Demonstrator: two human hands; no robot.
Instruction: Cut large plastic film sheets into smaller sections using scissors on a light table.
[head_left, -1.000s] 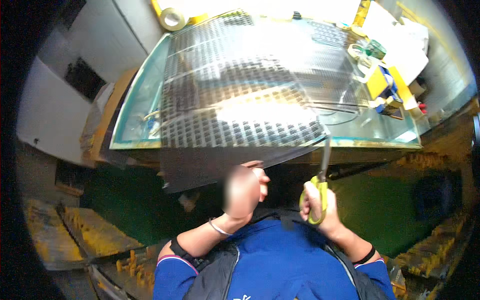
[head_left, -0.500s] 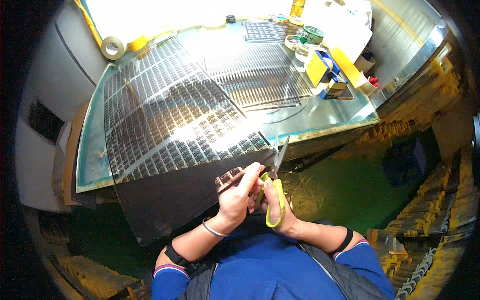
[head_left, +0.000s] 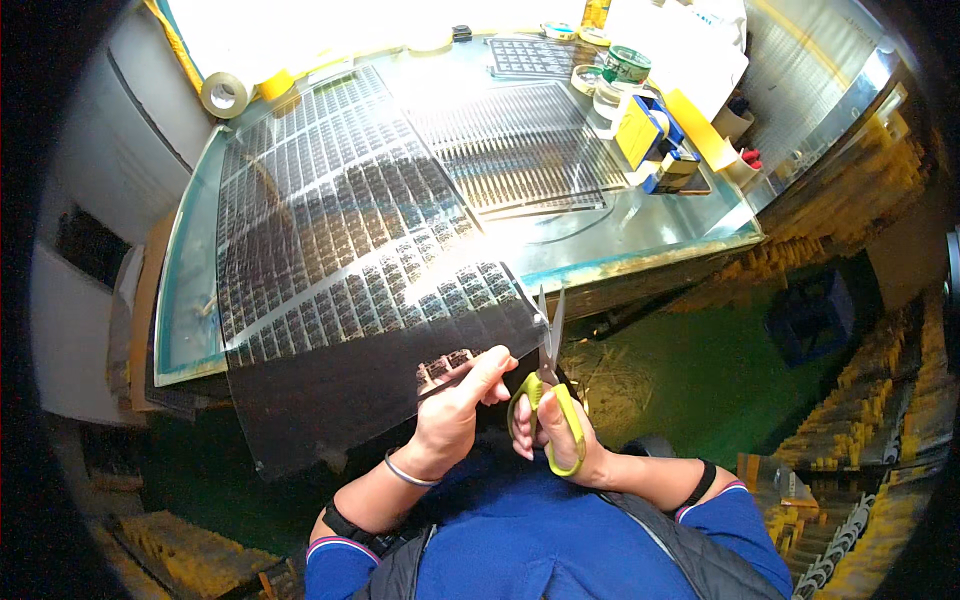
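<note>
A large, thin film sheet (head_left: 350,230) printed with rows of small dark patterns lies over the table and hangs past its front edge. My left hand (head_left: 452,412) pinches the sheet's near edge, thumb on top; fingers beneath show through it. My right hand (head_left: 560,430) is wrapped around the yellow-green handles of the scissors (head_left: 550,360). Their blades point away from me, slightly apart, close to the sheet's right corner. Whether the blades touch the film I cannot tell.
A second patterned sheet (head_left: 530,145) lies on the glass-topped table (head_left: 690,225), with a smaller sheet (head_left: 530,58) behind. At the right stand a blue-and-yellow tape dispenser (head_left: 655,140) and tape rolls (head_left: 625,65). A grey tape roll (head_left: 226,94) stands at the back left. Bright light washes out the far side.
My hands have moved apart: the left went left and slightly down with the film edge, the right came slightly down with the scissors. The scissor blades are closer together.
</note>
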